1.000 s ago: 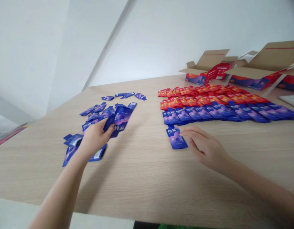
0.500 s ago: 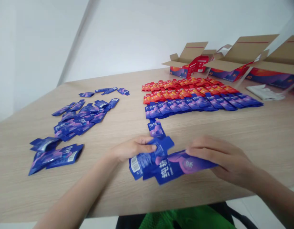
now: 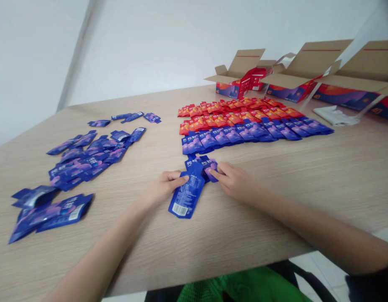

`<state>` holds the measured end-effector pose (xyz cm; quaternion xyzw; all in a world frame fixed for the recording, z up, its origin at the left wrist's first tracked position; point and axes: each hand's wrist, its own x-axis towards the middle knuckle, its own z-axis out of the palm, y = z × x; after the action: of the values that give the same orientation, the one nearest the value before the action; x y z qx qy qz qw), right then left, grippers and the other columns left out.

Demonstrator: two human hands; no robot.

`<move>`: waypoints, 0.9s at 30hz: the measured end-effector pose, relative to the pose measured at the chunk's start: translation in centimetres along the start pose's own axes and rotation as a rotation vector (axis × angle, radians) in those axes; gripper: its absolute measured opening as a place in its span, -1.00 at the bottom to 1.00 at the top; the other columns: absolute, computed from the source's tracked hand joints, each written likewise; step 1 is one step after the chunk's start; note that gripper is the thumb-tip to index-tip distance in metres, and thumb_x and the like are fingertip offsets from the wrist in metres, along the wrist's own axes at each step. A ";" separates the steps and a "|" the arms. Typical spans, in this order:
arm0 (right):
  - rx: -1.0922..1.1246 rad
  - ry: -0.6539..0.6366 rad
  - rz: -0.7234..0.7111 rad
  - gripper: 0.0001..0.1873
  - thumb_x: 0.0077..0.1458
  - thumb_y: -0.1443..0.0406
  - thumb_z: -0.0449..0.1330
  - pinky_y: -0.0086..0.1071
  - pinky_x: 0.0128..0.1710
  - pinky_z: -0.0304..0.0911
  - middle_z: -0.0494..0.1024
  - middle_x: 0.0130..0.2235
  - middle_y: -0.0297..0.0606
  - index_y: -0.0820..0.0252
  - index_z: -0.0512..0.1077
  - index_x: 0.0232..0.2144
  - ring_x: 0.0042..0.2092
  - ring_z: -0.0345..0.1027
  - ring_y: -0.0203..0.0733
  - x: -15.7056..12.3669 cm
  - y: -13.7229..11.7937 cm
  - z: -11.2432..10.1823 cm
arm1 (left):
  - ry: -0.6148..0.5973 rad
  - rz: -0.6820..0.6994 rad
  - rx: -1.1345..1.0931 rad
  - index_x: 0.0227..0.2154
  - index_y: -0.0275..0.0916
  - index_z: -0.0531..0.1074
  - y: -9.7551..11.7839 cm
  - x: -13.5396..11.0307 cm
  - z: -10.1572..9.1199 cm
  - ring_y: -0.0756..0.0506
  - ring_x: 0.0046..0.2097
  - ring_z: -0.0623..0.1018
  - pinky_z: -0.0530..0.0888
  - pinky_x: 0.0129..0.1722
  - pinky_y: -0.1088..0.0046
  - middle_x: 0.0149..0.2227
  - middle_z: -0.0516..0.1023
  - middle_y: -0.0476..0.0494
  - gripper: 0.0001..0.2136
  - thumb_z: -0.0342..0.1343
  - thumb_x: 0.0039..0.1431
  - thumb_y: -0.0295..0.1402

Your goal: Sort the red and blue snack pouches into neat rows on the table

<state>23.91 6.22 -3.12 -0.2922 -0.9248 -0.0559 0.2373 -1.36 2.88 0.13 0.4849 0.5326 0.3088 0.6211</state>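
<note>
My left hand pinches a blue pouch with its printed back and barcode facing up. Just to the right, my right hand grips a second blue pouch, front side up, by its right edge. That pouch lies against another blue pouch on the table, partly covered by the one in my left hand. Beyond them runs a row of overlapping blue pouches, with rows of red-orange pouches behind it.
A loose heap of blue pouches spreads over the left of the wooden table. Open cardboard boxes line the back right. A white folded cloth or bag lies before them.
My right hand has moved forward and left, setting its pouch beside the one on the table. The left-hand pouch has turned from slanted to nearly upright in view. The camera view has shifted.
</note>
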 end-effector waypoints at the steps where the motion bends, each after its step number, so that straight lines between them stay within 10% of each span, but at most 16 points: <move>1: 0.001 -0.022 0.000 -0.63 0.22 0.47 -0.04 -0.30 -0.22 0.32 0.40 -0.26 -0.11 0.33 0.45 -0.01 -0.23 0.28 -0.13 0.0 -0.3 0.3 | 0.015 0.005 -0.015 -0.44 -0.32 0.59 -0.1 -0.1 -0.3 -0.04 -0.40 0.51 0.43 -0.31 0.44 -0.38 0.62 -0.14 -0.69 0.33 -0.06 -0.12; 13: 0.221 -0.088 0.179 -0.48 0.12 0.38 0.06 0.00 0.04 0.24 0.38 -0.03 0.02 0.33 0.31 0.15 0.01 0.25 0.05 -0.1 -1.4 -0.8 | 0.090 0.103 -0.163 -0.65 -0.29 0.44 0.6 -0.8 0.2 0.08 -0.58 0.33 0.31 -0.53 0.56 -0.65 0.43 0.02 -0.63 0.36 -0.07 -0.10; 20: 1.043 0.015 0.484 -0.58 0.27 0.15 0.02 -0.25 -0.16 0.40 0.54 -0.10 -0.14 0.21 0.28 0.10 -0.12 0.45 -0.13 -0.3 -3.1 -3.1 | 0.097 0.164 -0.362 -0.58 -0.29 0.41 0.8 -1.4 4.2 0.01 -0.48 0.53 0.47 -0.45 0.55 -0.54 0.56 -0.09 -0.62 0.33 -0.01 -0.07; 23: 0.960 0.070 0.630 -0.70 0.17 0.15 0.16 -0.38 -0.43 0.35 0.56 -0.33 -0.27 0.22 0.42 -0.13 -0.37 0.43 -0.21 -0.5 -2.9 -3.7 | 0.064 0.210 -0.205 -0.48 -0.30 0.48 0.2 -1.1 5.4 -0.10 -0.32 0.61 0.57 -0.24 0.36 -0.41 0.62 -0.20 -0.61 0.17 0.14 -0.01; 27: 0.515 0.255 0.669 -0.80 0.18 0.16 0.17 -0.41 -0.55 0.23 0.50 -0.52 -0.36 0.18 0.47 -0.30 -0.55 0.33 -0.26 -1.3 -0.5 -5.1 | 0.191 0.597 0.458 -0.02 -0.23 0.49 -1.1 -0.2 5.0 -0.20 0.07 0.49 0.43 0.11 0.12 -0.01 0.52 -0.28 -0.64 -0.07 0.34 -0.15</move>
<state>26.68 3.89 0.77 -0.4974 -0.7265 0.2208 0.4195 3.23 0.99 -0.97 0.7139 0.4787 0.3928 0.3271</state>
